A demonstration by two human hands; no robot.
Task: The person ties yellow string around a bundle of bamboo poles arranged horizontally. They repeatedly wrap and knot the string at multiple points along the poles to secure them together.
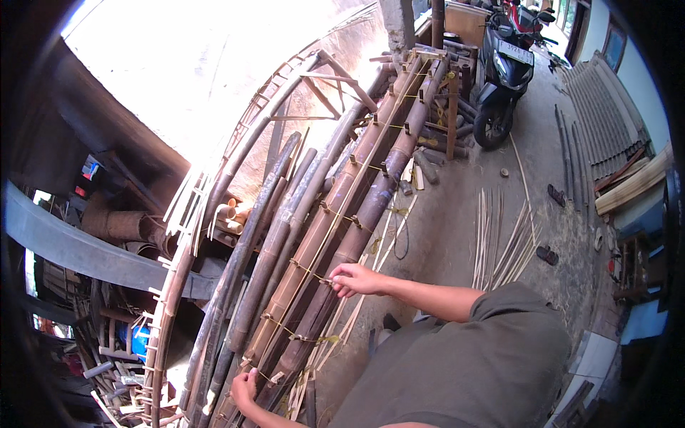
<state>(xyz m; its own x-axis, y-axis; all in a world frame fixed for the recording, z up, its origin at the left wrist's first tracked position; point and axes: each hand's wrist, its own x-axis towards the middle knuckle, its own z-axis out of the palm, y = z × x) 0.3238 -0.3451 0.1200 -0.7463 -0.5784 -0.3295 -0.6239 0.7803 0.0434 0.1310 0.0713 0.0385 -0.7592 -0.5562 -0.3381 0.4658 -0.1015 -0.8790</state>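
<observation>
Two thick brown bamboo poles (374,189) run side by side from the lower left up to the far end. Short pegs and yellow cords (303,269) cross them at intervals. My right hand (353,279) is over the nearer pole, its thumb and fingers pinched at the end of one of these cords beside a small peg. Lower down, my left hand (245,391) rests closed against the farther pole, close to another cord and peg. What its fingers grip is hidden.
Several darker bamboo poles (260,196) lie alongside, with a curved bamboo frame (168,314) beyond them at left. Thin split strips (503,246) lie on the floor at right. A black motorbike (499,75) stands at the far end, near stacked corrugated sheets (606,114).
</observation>
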